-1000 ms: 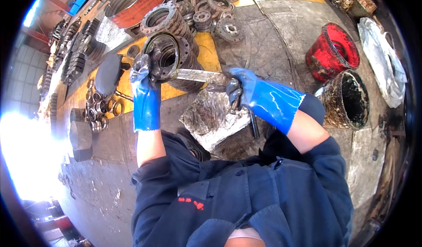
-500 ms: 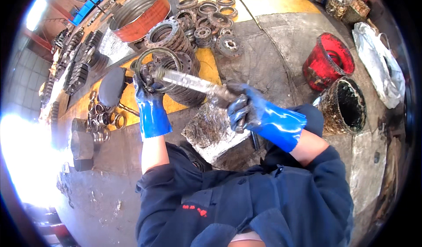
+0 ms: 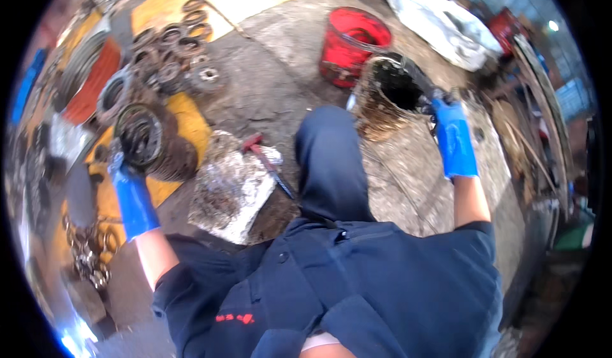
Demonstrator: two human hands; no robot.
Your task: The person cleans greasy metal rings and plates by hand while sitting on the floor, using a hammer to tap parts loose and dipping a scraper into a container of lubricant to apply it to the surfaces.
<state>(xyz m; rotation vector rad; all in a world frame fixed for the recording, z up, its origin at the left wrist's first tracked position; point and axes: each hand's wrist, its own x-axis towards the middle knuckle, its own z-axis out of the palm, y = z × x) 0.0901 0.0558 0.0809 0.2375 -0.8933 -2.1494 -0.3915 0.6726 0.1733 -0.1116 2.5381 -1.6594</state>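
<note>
Compared with the earlier frames, the hands are wide apart: the right hand (image 3: 450, 112) has moved to the rim of the crusted, cylindrical bucket (image 3: 377, 110) (its grip cannot be told). The left hand (image 3: 118, 161) remains closed on the dark, circular metal ring (image 3: 138, 108), beside the rough, ribbed stack (image 3: 178, 157).

Small red lettering (image 3: 234, 318) is carried on the navy work shirt (image 3: 395, 288), at seven o'clock in the view; none can be read.
</note>
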